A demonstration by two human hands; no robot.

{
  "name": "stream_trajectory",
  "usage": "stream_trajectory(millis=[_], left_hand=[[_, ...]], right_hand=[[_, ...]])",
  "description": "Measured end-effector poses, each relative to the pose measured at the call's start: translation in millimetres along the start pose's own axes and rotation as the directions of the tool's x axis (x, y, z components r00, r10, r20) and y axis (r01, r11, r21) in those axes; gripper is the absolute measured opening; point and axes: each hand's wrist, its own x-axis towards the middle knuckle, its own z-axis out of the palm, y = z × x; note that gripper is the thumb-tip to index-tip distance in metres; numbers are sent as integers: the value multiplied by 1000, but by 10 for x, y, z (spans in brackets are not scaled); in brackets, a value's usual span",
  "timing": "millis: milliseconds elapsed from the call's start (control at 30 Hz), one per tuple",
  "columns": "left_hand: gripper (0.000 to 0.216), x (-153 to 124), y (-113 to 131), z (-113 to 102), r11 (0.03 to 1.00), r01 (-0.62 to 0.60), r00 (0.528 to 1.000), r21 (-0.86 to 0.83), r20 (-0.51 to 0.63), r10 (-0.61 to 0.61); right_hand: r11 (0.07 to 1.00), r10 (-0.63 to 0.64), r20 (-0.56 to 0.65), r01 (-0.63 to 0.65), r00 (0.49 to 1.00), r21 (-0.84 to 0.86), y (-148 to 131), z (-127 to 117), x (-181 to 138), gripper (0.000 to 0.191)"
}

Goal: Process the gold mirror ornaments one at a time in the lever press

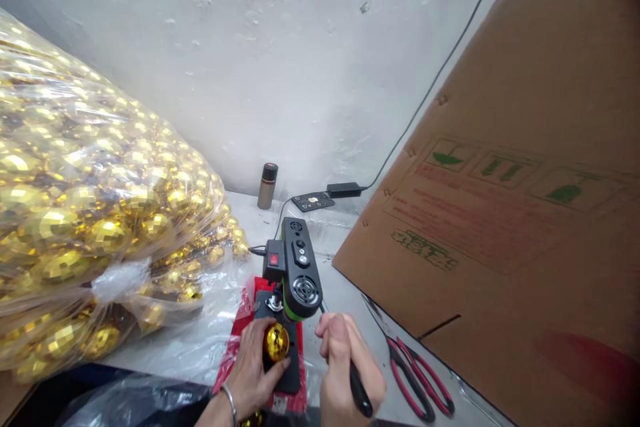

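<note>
My left hand (253,373) is closed round a small gold faceted ball (276,341), holding it on the black base of a small press machine (295,270) that stands on a red sheet (243,330). My right hand (345,367) grips the machine's black lever handle (360,390), fingers wrapped round it. The machine's green and black head sits just above the ball. A bracelet is on my left wrist.
A big clear plastic bag full of gold balls (85,213) fills the left. A large cardboard box (515,213) leans at the right. Red-handled scissors (417,380) lie beside my right hand. A small cylinder bottle (267,185), a power adapter (344,190) and cable lie by the wall.
</note>
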Motion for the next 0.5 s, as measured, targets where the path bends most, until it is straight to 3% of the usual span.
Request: stream_trajectory(millis=[133,233,300,400,500], left_hand=[[58,-407,-256,-73,991,-110,993,76,39,108],[75,-442,-361,-325,982,-147,989,121,-17,150],[59,-185,-356,-601,977,-106,987,187,-99,126],[36,502,-325,-1057,923,139,972,357,-227,-59],[26,1180,-369,-1364,900,212,955,381,-275,-108]], right_hand=[[998,61,-130,-60,990,16,-119,91,-41,42],[998,70,-159,-70,985,3,-89,138,-169,42],[996,90,-158,-90,983,9,-68,146,-219,41],[993,115,-154,-111,981,34,-66,140,-229,40],[992,129,-154,-127,980,27,-78,138,-223,41]])
